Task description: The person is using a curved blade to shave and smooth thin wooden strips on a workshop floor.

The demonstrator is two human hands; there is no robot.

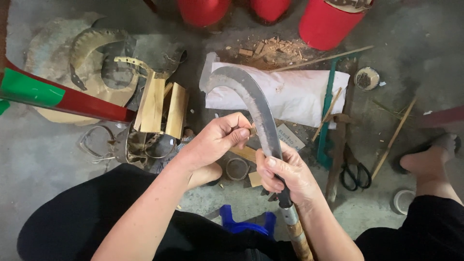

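Fingers of the right hand (285, 176) wrap the curved knife (256, 104); left hand (220, 137) fingers pinch a small sliver at its blade.

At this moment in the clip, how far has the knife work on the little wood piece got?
Done: wood chips are piled on the floor, and split slats stand stacked to the left. In hand: the right hand grips the curved knife at the base of the blade, while the left hand pinches a small wood piece against its edge. Left: that piece looks uncut; bamboo sticks lie unworked nearby.
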